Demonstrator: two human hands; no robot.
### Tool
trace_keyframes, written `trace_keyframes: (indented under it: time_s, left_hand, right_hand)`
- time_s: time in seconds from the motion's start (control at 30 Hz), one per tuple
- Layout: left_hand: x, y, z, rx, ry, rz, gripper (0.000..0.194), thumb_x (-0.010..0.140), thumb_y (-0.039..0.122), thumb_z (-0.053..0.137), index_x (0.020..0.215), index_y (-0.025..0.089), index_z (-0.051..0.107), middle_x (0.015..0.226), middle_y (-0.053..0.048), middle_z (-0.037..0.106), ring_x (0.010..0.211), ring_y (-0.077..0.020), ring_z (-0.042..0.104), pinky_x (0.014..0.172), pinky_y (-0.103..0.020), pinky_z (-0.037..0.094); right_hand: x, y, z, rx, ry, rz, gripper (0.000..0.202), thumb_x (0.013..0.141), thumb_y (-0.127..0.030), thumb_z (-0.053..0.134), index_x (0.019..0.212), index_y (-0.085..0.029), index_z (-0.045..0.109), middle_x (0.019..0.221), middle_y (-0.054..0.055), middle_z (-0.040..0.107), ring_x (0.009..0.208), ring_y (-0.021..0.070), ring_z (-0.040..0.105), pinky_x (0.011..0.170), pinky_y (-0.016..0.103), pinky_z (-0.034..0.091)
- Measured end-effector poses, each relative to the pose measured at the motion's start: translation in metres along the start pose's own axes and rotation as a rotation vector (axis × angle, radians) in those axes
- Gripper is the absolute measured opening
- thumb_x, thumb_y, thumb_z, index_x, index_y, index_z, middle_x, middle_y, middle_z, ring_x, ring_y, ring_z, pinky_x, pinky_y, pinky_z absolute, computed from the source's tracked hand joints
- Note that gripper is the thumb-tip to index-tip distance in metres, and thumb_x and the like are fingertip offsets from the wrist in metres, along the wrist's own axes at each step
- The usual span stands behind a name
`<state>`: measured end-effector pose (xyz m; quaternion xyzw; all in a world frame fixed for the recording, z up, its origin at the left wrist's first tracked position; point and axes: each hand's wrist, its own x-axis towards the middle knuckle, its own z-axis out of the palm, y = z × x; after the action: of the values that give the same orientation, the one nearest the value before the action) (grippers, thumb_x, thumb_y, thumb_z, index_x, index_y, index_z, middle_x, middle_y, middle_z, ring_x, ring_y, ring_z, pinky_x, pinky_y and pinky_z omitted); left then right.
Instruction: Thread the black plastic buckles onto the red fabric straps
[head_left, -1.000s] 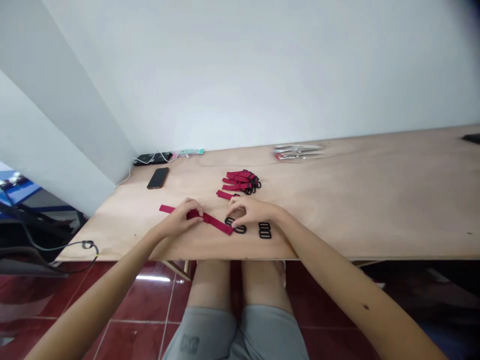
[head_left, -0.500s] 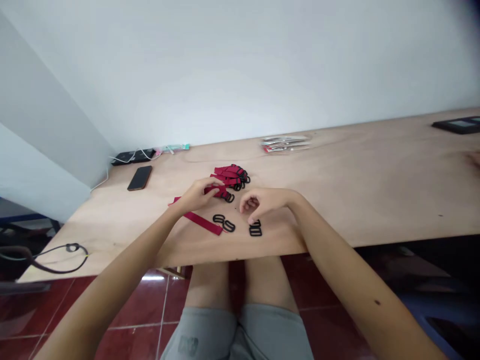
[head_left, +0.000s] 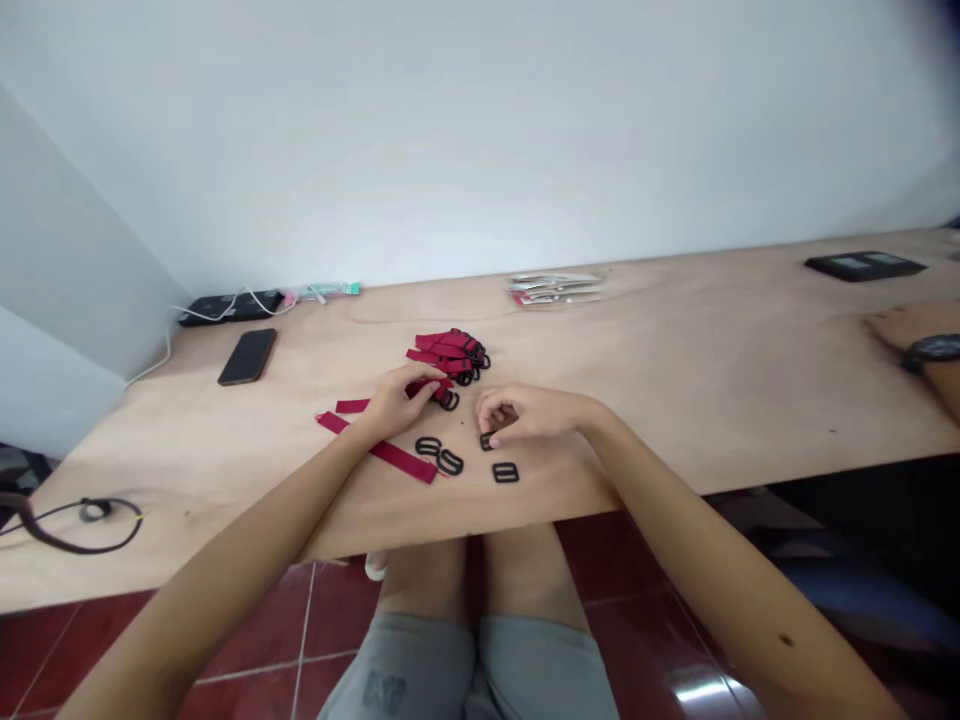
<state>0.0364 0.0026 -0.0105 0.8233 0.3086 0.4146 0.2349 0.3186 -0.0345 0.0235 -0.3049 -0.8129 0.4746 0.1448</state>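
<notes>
My left hand (head_left: 399,402) is closed on a red strap (head_left: 442,384) that has a black buckle (head_left: 450,400) at its end. Between thumb and fingers, my right hand (head_left: 517,412) pinches a black slide buckle (head_left: 485,441), partly hidden by the fingertips. A second slide buckle (head_left: 506,472) lies flat just below that hand. Two black rounded hook-like pieces (head_left: 450,461) rest between the hands, touching the end of a loose red strap (head_left: 405,460). Beyond the left hand is a pile of red straps (head_left: 446,345) with black buckles.
On the wooden table (head_left: 675,380) a phone (head_left: 247,356) and black boxes with white cables (head_left: 225,308) are at left. Thin packets (head_left: 555,288) lie by the wall. A black device (head_left: 865,265) and another person's arm with a watch (head_left: 934,350) are at right.
My right hand has picked up one of the two slide buckles, now lifted off the other. The view has shifted, bringing another person's arm into sight at right.
</notes>
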Motion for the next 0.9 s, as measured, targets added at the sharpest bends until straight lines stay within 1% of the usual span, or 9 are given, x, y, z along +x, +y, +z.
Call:
trace_keyframes:
  time_s: [0.07,0.2,0.3,0.4,0.5,0.63,0.73,0.8,0.9]
  left_hand:
    - [0.000,-0.002,0.000,-0.031,0.022,-0.025,0.019,0.102,0.030,0.063,0.112,0.021,0.076,0.114,-0.010,0.080,0.106,-0.0247,0.076,0.099,-0.043,0.061]
    - [0.000,-0.003,0.001,-0.118,0.074,-0.099,0.020,0.101,0.033,0.065,0.111,0.019,0.074,0.109,-0.009,0.079,0.101,-0.0233,0.076,0.094,-0.039,0.062]
    - [0.000,0.000,0.000,-0.163,0.106,-0.142,0.018,0.100,0.033,0.065,0.108,0.018,0.072,0.106,-0.009,0.078,0.100,-0.0227,0.076,0.093,-0.038,0.062]
    - [0.000,0.005,-0.001,-0.211,0.132,-0.166,0.016,0.100,0.032,0.066,0.106,0.018,0.071,0.106,-0.009,0.077,0.099,-0.0219,0.075,0.093,-0.037,0.062]
    - [-0.001,0.007,-0.001,-0.268,0.162,-0.175,0.016,0.099,0.033,0.067,0.104,0.017,0.069,0.105,-0.009,0.077,0.097,-0.0209,0.074,0.089,-0.035,0.062]
    - [-0.001,0.007,0.000,-0.330,0.170,-0.163,0.017,0.100,0.034,0.069,0.104,0.017,0.070,0.100,-0.007,0.076,0.094,-0.0194,0.074,0.087,-0.033,0.061]
    - [0.001,0.007,0.001,-0.325,0.174,-0.155,0.018,0.099,0.035,0.070,0.103,0.017,0.071,0.099,-0.007,0.077,0.093,-0.0186,0.074,0.087,-0.031,0.062]
    - [0.001,0.006,0.001,-0.309,0.181,-0.157,0.018,0.099,0.035,0.070,0.103,0.017,0.072,0.098,-0.006,0.078,0.092,-0.0185,0.075,0.086,-0.031,0.062]
    - [0.000,0.005,0.000,-0.261,0.196,-0.167,0.016,0.098,0.032,0.070,0.103,0.017,0.075,0.098,-0.007,0.079,0.090,-0.0190,0.076,0.084,-0.031,0.062]
  right_hand:
    - [0.004,-0.004,0.002,0.070,0.047,0.015,0.020,0.087,-0.038,0.081,0.091,-0.018,0.079,0.088,0.005,0.076,0.078,0.0177,0.067,0.071,0.030,0.054]
    - [0.022,-0.012,0.000,0.197,0.362,-0.042,0.028,0.081,-0.043,0.086,0.090,-0.018,0.076,0.088,0.005,0.077,0.081,0.0200,0.070,0.077,0.034,0.056]
    - [0.041,-0.017,-0.004,0.247,0.489,-0.100,0.031,0.079,-0.045,0.088,0.089,-0.018,0.074,0.085,0.004,0.074,0.078,0.0190,0.068,0.075,0.034,0.056]
    - [0.061,-0.018,-0.003,0.322,0.512,-0.119,0.034,0.080,-0.047,0.089,0.088,-0.018,0.073,0.078,0.002,0.070,0.069,0.0161,0.064,0.068,0.031,0.054]
    - [0.075,-0.014,0.006,0.423,0.524,-0.104,0.038,0.078,-0.049,0.091,0.086,-0.018,0.072,0.075,0.002,0.069,0.063,0.0147,0.062,0.062,0.030,0.052]
    - [0.081,-0.007,0.020,0.591,0.613,-0.105,0.041,0.072,-0.049,0.095,0.086,-0.018,0.072,0.075,0.000,0.068,0.062,0.0126,0.062,0.059,0.027,0.054]
    - [0.082,-0.005,0.025,0.687,0.635,-0.101,0.042,0.069,-0.047,0.097,0.087,-0.018,0.072,0.074,0.000,0.069,0.060,0.0110,0.061,0.056,0.024,0.052]
    - [0.083,-0.004,0.026,0.695,0.652,-0.100,0.041,0.069,-0.047,0.096,0.087,-0.018,0.073,0.073,-0.001,0.069,0.059,0.0111,0.062,0.056,0.023,0.052]
    - [0.086,0.000,0.027,0.601,0.702,-0.133,0.039,0.073,-0.048,0.094,0.087,-0.018,0.075,0.070,0.000,0.069,0.059,0.0128,0.063,0.057,0.026,0.054]
